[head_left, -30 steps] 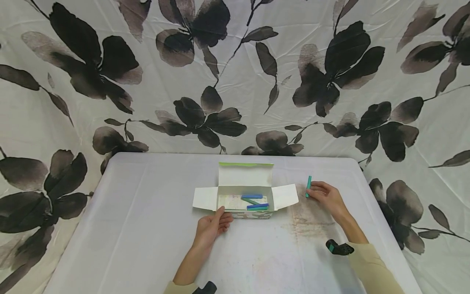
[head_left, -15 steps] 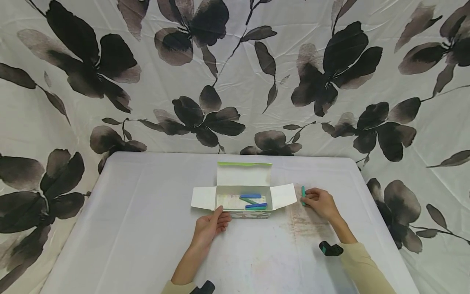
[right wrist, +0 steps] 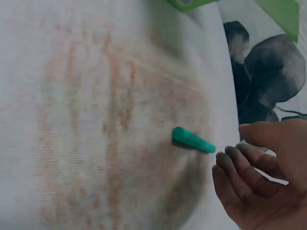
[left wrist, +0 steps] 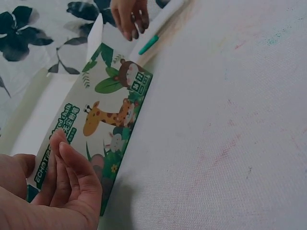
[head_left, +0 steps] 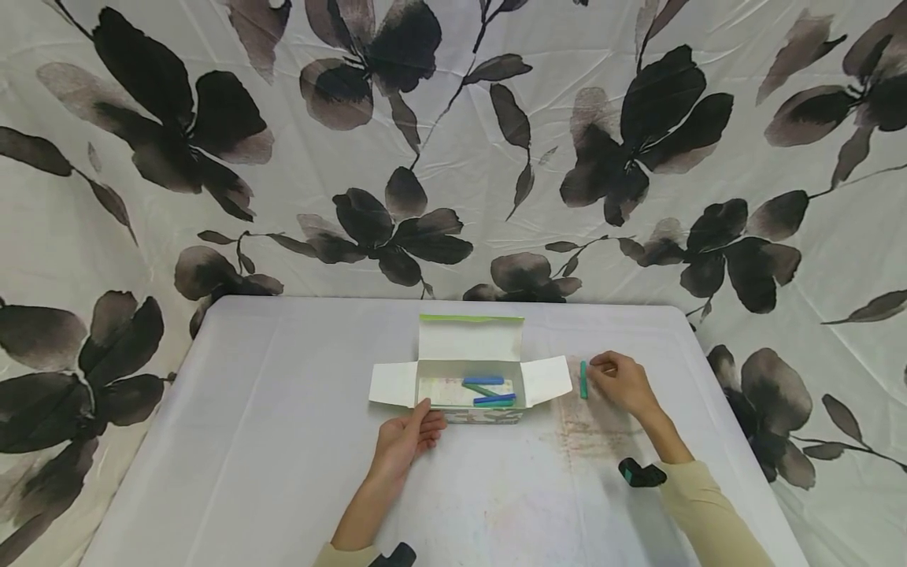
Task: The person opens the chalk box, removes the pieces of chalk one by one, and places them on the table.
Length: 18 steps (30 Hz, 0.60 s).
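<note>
Compared with half a second ago, the right hand (head_left: 623,383) has let go of the green stick (head_left: 583,380). Then it was pinching this stick; now the stick lies free on the white cloth (head_left: 283,433), right of the centre of the frame, near the right flap (head_left: 547,378) of the open box (head_left: 489,416). The right hand is just beside it, with loosely bent fingers that hold nothing. The left hand (head_left: 405,445) has stayed in its place, lower and left of the box, and it grips the front wall between thumb and fingers. The box also looks unmoved.

Only the head view lets us see inside the box, where two blue sticks and two green ones lie. The left wrist view shows its printed front, with a giraffe (left wrist: 98,120) at the middle left. The right wrist view shows closely the dark smudges on the fingertips (right wrist: 231,153), and the brown stains (right wrist: 115,96) at upper left.
</note>
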{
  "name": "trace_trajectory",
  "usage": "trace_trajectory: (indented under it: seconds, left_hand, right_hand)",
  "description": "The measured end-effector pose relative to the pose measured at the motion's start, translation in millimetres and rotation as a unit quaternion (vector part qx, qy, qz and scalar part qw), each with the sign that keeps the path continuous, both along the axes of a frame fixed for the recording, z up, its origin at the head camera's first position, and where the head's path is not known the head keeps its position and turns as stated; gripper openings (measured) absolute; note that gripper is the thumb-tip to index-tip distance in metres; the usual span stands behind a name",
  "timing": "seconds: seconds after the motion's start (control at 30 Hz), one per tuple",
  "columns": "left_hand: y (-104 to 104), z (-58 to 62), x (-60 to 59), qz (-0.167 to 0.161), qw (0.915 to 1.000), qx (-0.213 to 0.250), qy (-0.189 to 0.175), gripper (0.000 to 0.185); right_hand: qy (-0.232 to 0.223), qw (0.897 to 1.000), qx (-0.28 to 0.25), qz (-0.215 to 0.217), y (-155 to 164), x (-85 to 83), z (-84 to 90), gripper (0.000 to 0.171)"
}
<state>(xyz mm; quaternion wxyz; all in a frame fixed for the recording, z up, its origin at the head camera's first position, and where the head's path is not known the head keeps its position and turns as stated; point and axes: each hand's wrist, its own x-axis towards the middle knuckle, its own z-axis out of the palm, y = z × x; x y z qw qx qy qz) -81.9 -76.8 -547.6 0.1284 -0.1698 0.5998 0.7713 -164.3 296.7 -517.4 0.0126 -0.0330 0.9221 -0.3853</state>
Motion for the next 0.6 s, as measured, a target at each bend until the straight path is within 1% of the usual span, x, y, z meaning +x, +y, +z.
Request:
trace_trajectory:
  seconds: [0.17,0.37,0.47,0.6]
  left_hand:
    - [1,-0.8,0.5,0.005,1.0000,-0.005,0.004,0.053]
    - [1,-1.5,0.3,0.011,0.9999,-0.001,0.001,0.053]
    - [1,-1.9,0.3,0.010,0.9999,0.004,0.001,0.053]
    - [1,-2.8,0.5,0.010,0.9999,0.010,-0.001,0.052]
  right_hand:
    - [0.044,0.999,0.009,0.012,-1,-5.5,9.6,0.021]
    - [0.080,0.996,-0.002,0.029,-8,-11.2,24.5,0.016]
    - [0.091,0.995,-0.006,0.036,-14,-13.4,33.5,0.016]
    - [0.091,0.995,-0.011,0.046,-26,-12.9,47.8,0.018]
